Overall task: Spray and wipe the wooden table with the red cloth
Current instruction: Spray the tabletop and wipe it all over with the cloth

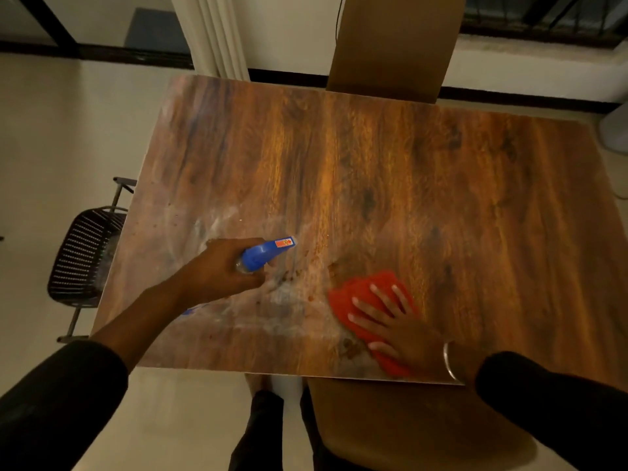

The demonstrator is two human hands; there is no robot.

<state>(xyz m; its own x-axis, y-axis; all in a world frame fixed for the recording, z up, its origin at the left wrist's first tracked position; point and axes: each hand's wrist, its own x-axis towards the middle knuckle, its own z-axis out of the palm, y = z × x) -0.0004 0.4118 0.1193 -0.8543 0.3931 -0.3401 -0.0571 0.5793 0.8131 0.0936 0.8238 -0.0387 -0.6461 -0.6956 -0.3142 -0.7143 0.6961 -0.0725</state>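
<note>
Red cloth [365, 312] under flat right hand [396, 326] (fingers spread), left hand [221, 270] gripping spray bottle [266, 253]

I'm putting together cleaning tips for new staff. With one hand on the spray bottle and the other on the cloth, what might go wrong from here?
1. The right hand presses the red cloth close to the table's near edge, so a stroke toward the body may push crumbs onto the brown chair below.
2. The spray bottle in the left hand points across the table toward the cloth, so spray may wet the right hand.
3. The cloudy smears may dry into streaks if left unwiped.
</note>
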